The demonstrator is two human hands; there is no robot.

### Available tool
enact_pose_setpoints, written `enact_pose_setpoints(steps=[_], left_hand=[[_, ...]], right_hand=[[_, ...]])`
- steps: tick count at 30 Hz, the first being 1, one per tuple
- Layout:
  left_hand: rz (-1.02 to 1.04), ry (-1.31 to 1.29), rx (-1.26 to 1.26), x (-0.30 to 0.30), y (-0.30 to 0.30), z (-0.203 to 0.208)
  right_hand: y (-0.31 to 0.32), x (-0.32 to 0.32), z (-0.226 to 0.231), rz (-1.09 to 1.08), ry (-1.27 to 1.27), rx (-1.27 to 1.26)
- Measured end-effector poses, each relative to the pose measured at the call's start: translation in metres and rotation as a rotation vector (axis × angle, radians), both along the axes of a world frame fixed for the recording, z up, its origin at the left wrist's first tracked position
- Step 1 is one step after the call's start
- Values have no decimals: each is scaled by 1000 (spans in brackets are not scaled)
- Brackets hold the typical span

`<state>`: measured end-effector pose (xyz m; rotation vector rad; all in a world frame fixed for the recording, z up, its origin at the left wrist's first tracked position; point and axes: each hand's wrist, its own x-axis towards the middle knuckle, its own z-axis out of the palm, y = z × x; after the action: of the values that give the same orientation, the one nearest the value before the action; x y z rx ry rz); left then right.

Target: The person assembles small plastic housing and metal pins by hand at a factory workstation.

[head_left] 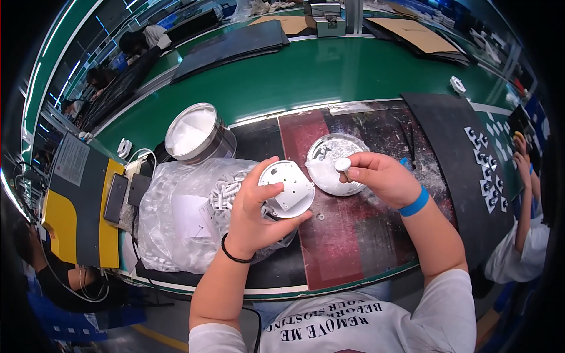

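White disc (pixel 299 187) is sitting in left hand (pixel 250 206); at three o'clock, right hand (pixel 381 176) is pinching small cap (pixel 342 165). Fingertip-thin grip may be risking a slip into the dish (pixel 329 191).

The round housing (pixel 296 189) and small cap (pixel 343 164) are white. The work board (pixel 332 256) is dark red, smeared white. The wristband (pixel 414 202) is blue, the bench (pixel 347 67) green.

A greenish box (pixel 330 27) stands between dark flat sheets (pixel 232 49) and brown cardboard (pixel 415 35).
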<state>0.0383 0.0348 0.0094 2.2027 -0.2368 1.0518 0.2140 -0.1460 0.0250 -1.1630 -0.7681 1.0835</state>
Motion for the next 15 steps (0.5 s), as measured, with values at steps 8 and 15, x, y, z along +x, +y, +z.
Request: enact_pose_setpoints(steps=[8,15], left_hand=[[-181,103,17,1,-21,4],[-272,109,2,2,-33,0]], right_hand=[[7,-37,-1,-199,44,205],[9,-57,-6,-168,227,181]])
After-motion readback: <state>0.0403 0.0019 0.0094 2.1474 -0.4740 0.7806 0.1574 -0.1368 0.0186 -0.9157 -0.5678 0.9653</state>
